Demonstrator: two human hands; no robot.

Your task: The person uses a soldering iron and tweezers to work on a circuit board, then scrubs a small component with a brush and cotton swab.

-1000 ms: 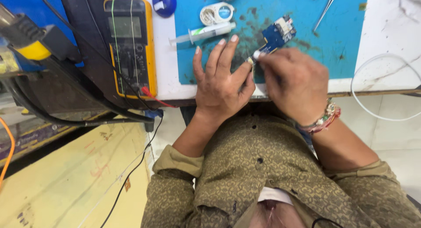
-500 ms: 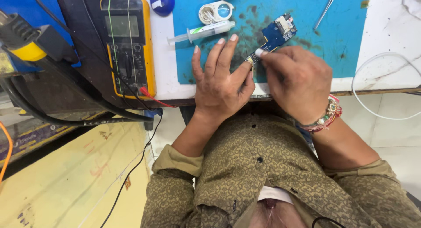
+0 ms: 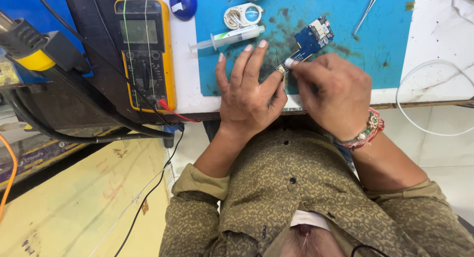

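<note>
L hand (image 3: 249, 91) flat, fingers spread, grip open, pressing the blue mat (image 3: 390, 39) on tabletop. R hand (image 3: 331, 91) grip pinched shut on small blue circuit board (image 3: 310, 39) (near end), syringe (image 3: 227, 38) just beside.

open blue mat (image 3: 385, 44) lies to the right of the small circuit board (image 3: 312, 39), tweezers (image 3: 368, 11) at its top edge. a syringe (image 3: 228, 37) blocks just above the left hand (image 3: 249, 91); the yellow multimeter (image 3: 145, 52) crowds the left.
</note>
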